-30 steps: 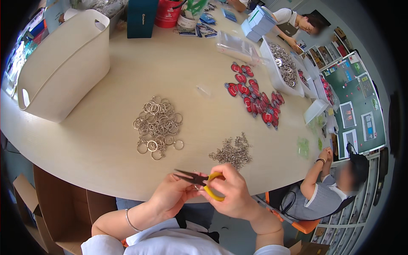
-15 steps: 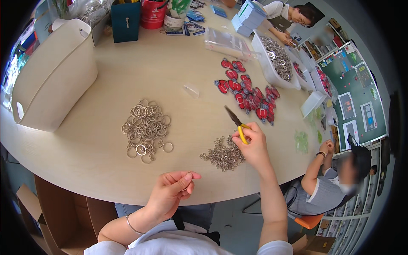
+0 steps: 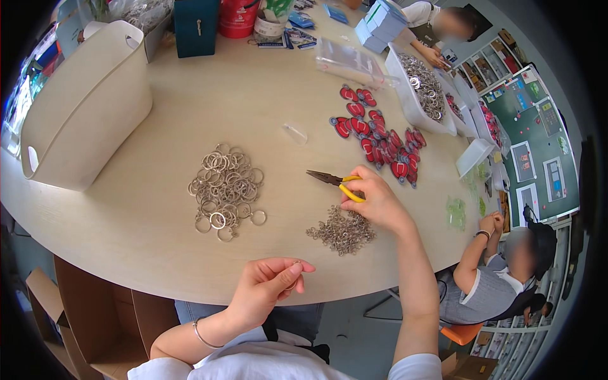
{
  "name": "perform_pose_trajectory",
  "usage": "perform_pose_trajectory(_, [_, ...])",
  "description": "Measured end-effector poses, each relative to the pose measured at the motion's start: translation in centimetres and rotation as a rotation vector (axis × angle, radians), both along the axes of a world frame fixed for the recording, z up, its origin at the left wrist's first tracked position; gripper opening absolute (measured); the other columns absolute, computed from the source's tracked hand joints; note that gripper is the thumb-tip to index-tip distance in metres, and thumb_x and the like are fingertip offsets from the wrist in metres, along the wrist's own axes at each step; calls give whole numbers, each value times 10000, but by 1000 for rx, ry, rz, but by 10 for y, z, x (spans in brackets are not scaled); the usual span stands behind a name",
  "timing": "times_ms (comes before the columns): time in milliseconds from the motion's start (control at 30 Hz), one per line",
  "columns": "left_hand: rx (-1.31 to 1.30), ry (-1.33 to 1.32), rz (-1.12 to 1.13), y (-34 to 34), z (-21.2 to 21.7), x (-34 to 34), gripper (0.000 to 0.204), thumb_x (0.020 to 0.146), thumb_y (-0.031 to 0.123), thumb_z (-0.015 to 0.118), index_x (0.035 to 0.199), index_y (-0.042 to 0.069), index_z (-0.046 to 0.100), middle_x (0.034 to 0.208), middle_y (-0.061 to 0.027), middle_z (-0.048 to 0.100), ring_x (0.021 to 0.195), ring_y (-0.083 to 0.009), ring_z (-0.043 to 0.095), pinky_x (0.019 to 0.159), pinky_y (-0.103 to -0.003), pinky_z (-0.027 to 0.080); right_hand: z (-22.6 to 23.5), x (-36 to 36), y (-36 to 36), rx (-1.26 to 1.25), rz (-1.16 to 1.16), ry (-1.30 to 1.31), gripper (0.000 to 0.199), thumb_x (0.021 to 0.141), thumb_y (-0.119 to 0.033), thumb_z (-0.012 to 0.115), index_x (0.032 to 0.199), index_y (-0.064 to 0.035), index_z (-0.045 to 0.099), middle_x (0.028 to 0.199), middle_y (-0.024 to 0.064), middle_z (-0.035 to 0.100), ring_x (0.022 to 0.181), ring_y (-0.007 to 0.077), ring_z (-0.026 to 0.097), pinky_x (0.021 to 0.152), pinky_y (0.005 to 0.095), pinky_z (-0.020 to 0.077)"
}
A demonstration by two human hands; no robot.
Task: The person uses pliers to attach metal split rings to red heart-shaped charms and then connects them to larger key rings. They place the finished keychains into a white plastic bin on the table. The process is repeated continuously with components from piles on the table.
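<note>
My right hand [image 3: 379, 201] is closed round the yellow handles of a pair of needle-nose pliers [image 3: 328, 178]. Their dark jaws point left, over the table, and the handles look slightly spread. Beneath that hand lies a pile of small metal links [image 3: 342, 231]. Near the table's front edge, my left hand [image 3: 269, 282] pinches a metal ring [image 3: 292, 287] between thumb and fingers, most of it hidden. A small metal bit shows at the thumb tip. Left of the pliers is a heap of key rings [image 3: 227, 183]. Red charms [image 3: 380, 142] lie spread beyond my right hand.
A cream tub [image 3: 88, 107] stands at the left. White bins of metal rings [image 3: 423, 95] line the far right, near clear plastic bags [image 3: 345, 61]. A teal box [image 3: 195, 28] and a red bucket [image 3: 238, 19] stand at the back. Two other people sit at the right side.
My right hand has turned the pliers, so the jaws now point left and lie lower, nearer the key rings. My left hand keeps its pinch. The whole view has shifted slightly.
</note>
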State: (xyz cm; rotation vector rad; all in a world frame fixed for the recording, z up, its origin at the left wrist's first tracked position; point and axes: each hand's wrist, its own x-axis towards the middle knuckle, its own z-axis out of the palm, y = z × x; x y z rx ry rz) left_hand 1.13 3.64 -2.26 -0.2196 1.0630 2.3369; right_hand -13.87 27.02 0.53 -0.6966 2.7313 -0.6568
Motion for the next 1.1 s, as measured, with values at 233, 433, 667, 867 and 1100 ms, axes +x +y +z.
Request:
perform_pose_trajectory(233, [-183, 264, 61, -3, 9, 6, 218, 959, 128, 507, 1055, -3, 653, 694, 16, 587, 575, -37, 419, 497, -199, 333, 44, 49, -36, -464, -155, -468, 130, 781, -116, 707, 811, -14, 633, 929, 27, 496, 852, 138, 503, 747, 276, 415])
perform_pose_trajectory(433, [-596, 714, 200, -5, 19, 6, 141, 844, -4, 587, 968, -2, 652, 673, -52, 607, 568, -139, 521, 512, -278, 408, 53, 84, -58, -587, -72, -686, 127, 824, -152, 681, 849, -35, 639, 951, 23, 493, 870, 129, 497, 778, 275, 402])
perform_pose_trajectory(667, [-794, 943, 263, -7, 22, 7, 165, 763, -62, 619, 922, -19, 633, 641, -45, 605, 548, -192, 523, 516, -284, 408, 62, 88, -65, -494, -69, -690, 144, 832, -165, 671, 852, -27, 634, 951, 32, 491, 846, 132, 492, 757, 266, 399])
perform_pose_trajectory(867, [-960, 1069, 282, -9, 22, 6, 161, 743, -62, 627, 898, -18, 622, 619, -63, 552, 526, -220, 500, 476, -311, 397, 66, 88, -69, -435, -65, -669, 142, 833, -161, 668, 849, -24, 629, 942, 34, 490, 844, 130, 491, 755, 268, 401])
perform_pose_trajectory(1100, [-929, 1030, 278, -10, 26, 3, 138, 756, -41, 641, 890, -18, 620, 585, -70, 483, 495, -223, 455, 452, -322, 353, 62, 93, -71, -480, -73, -513, 139, 832, -141, 669, 862, -18, 612, 946, 43, 482, 835, 137, 503, 740, 274, 415])
